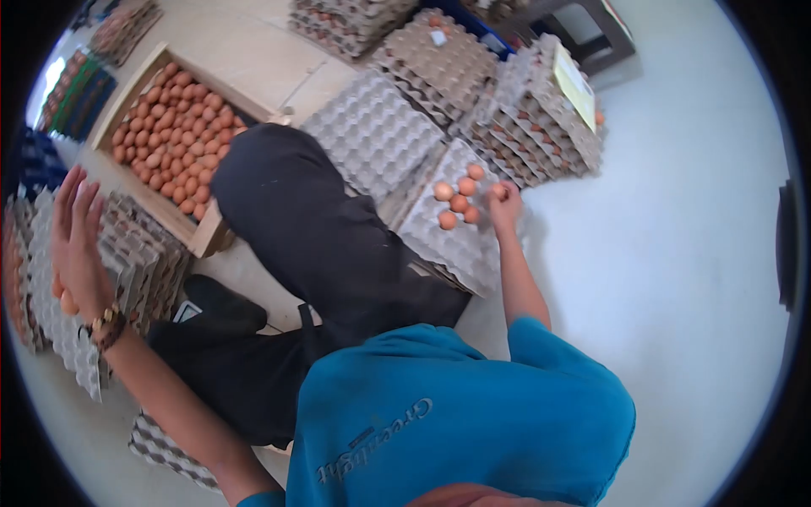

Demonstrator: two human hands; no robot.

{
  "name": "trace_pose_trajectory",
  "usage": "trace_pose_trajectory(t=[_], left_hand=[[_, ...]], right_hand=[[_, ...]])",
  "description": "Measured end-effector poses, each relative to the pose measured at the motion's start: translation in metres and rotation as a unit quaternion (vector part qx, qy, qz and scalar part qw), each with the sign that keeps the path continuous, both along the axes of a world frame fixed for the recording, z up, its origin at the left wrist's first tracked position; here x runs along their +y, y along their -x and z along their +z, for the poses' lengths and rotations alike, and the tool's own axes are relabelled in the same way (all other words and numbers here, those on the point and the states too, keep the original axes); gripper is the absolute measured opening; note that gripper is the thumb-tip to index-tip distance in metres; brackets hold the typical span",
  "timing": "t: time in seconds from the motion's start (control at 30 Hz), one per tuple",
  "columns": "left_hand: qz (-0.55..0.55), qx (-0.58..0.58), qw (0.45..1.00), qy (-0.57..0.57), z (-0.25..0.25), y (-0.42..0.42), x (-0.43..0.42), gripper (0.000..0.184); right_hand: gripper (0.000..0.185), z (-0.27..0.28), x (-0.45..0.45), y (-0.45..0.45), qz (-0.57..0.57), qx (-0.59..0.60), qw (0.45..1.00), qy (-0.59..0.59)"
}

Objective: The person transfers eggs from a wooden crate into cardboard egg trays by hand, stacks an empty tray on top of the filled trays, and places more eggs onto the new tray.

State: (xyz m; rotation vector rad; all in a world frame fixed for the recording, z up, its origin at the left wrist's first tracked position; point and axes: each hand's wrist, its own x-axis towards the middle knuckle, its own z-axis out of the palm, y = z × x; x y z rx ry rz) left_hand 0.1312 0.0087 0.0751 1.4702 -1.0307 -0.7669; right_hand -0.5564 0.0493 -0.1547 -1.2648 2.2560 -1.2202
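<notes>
My right hand (506,207) is closed around a brown egg (500,192) at the right edge of a grey egg tray (422,232). Several brown eggs (459,203) sit grouped in that tray, just left of the hand. On the far left, my left hand (80,245) is raised with its fingers stretched out, a beaded bracelet at the wrist. It is above or beside a stack of egg trays (139,266). A couple of eggs (68,302) show by its palm side; whether they touch the hand I cannot tell.
A wooden crate (203,241) full of brown eggs stands beyond my knee. An unfilled-looking tray (372,127) lies next to the working tray. Tray stacks (541,118) rise at the back right, one topped by a yellowish paper (574,84). Blue crates (89,97) stand far left.
</notes>
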Motion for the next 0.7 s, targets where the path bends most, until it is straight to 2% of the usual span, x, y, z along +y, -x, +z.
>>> trace_pose_trajectory(t=[0.03, 0.1, 0.17, 0.23, 0.27, 0.33, 0.4, 0.47, 0.5, 0.53, 0.57, 0.6, 0.63, 0.7], left_hand=[[-0.002, 0.025, 1.000, 0.009, -0.005, -0.003, -0.003, 0.044], [0.013, 0.070, 0.997, 0.014, 0.007, -0.006, -0.011, 0.044], [0.021, 0.094, 0.995, 0.028, 0.024, 0.000, -0.021, 0.045], [0.022, 0.084, 0.994, 0.064, 0.033, -0.008, -0.028, 0.043], [0.026, 0.074, 0.994, 0.078, 0.035, -0.011, -0.030, 0.042], [0.049, -0.015, 0.998, 0.042, 0.028, -0.018, -0.030, 0.040], [0.035, -0.097, 0.995, 0.014, 0.011, -0.024, -0.031, 0.039], [-0.007, -0.209, 0.978, -0.021, -0.002, -0.017, -0.026, 0.039], [-0.023, -0.281, 0.958, -0.045, -0.002, -0.002, -0.017, 0.041], [-0.048, -0.338, 0.939, -0.049, -0.006, 0.012, -0.007, 0.041], [-0.093, -0.435, 0.892, -0.078, -0.005, 0.025, 0.004, 0.037], [-0.195, -0.427, 0.860, -0.201, 0.004, 0.035, 0.009, 0.035], [-0.206, -0.487, 0.822, -0.212, -0.013, 0.049, 0.015, 0.035], [-0.290, -0.399, 0.802, -0.337, -0.004, 0.070, 0.018, 0.036]], right_hand=[[0.037, -0.001, 0.005, -0.010, 0.044, 0.172, 0.984, 0.002], [0.038, 0.004, 0.008, -0.028, 0.074, 0.163, 0.984, -0.011], [0.032, -0.019, 0.010, -0.017, 0.053, 0.079, 0.995, -0.009], [0.025, -0.013, 0.001, -0.011, 0.035, 0.128, 0.991, -0.031], [0.022, -0.006, -0.013, -0.014, 0.024, 0.161, 0.987, 0.007], [0.021, 0.017, -0.050, -0.032, 0.030, 0.193, 0.979, 0.053], [0.021, 0.068, -0.105, -0.076, 0.063, 0.193, 0.977, 0.066], [0.018, 0.096, -0.171, -0.133, 0.167, 0.131, 0.970, 0.120], [0.016, 0.113, -0.203, -0.173, 0.221, 0.126, 0.962, 0.095], [0.015, 0.135, -0.224, -0.229, 0.317, 0.106, 0.936, 0.114], [0.017, 0.142, -0.249, -0.275, 0.408, 0.031, 0.908, 0.087], [0.019, 0.138, -0.279, -0.313, 0.481, 0.035, 0.876, 0.026], [0.021, 0.137, -0.297, -0.360, 0.553, 0.037, 0.832, -0.015], [0.027, 0.123, -0.325, -0.446, 0.651, 0.108, 0.739, -0.132]])
